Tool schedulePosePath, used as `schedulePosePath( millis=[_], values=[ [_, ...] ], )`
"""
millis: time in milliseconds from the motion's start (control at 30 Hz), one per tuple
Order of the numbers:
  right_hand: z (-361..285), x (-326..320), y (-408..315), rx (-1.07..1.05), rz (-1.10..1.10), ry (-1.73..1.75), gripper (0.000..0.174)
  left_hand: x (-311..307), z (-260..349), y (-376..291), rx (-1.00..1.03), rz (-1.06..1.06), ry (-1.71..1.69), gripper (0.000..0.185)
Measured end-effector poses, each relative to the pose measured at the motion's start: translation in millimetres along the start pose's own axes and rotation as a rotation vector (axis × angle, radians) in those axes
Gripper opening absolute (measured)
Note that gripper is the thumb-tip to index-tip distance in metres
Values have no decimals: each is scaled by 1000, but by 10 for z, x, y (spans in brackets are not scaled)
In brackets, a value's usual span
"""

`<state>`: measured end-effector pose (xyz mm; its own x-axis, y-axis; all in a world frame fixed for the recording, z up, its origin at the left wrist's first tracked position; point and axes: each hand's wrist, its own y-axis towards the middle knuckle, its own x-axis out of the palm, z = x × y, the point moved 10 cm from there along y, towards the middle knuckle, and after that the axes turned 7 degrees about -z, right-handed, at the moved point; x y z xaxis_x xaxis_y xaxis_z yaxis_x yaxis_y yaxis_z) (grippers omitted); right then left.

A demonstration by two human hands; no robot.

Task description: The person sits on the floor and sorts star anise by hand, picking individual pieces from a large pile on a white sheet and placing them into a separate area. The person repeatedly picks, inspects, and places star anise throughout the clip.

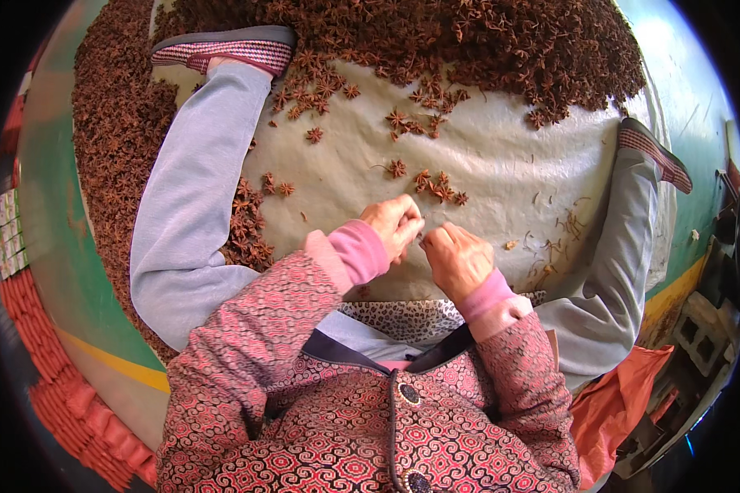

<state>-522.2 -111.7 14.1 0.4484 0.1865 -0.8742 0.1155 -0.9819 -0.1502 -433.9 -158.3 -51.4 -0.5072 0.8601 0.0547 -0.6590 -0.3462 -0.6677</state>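
Observation:
My left hand and my right hand are close together above a pale plastic sheet, between my spread legs. The fingertips of both hands are pinched, with a small dark bit, perhaps part of a star anise, showing between them; which hand grips it is unclear. Just beyond the hands lies a small cluster of star anise, with a single star anise to its left. A large heap of star anise covers the far side of the sheet. Thin stems are scattered on the right.
A small pile of star anise lies beside my left leg, and a broad spread lies beyond it. Stacked red bags line the left edge. An orange-red sack and a concrete block are at lower right.

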Motion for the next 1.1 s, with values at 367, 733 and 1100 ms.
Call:
schedulePosePath(
  millis=[367, 733, 1100],
  values=[
    [-197, -318, 796, 14, -22, -262, 29, -667, 288, -965, 27, 24, 1066, 28],
    [-227, 220, 648, 302, -31, 1308, 9, -395, -66, -540, 54, 76, -648, 42],
    [574, -632, 84, 372, 299, 1261, 8, -127, 252, -624, 21, -108, -411, 33]
  ],
)
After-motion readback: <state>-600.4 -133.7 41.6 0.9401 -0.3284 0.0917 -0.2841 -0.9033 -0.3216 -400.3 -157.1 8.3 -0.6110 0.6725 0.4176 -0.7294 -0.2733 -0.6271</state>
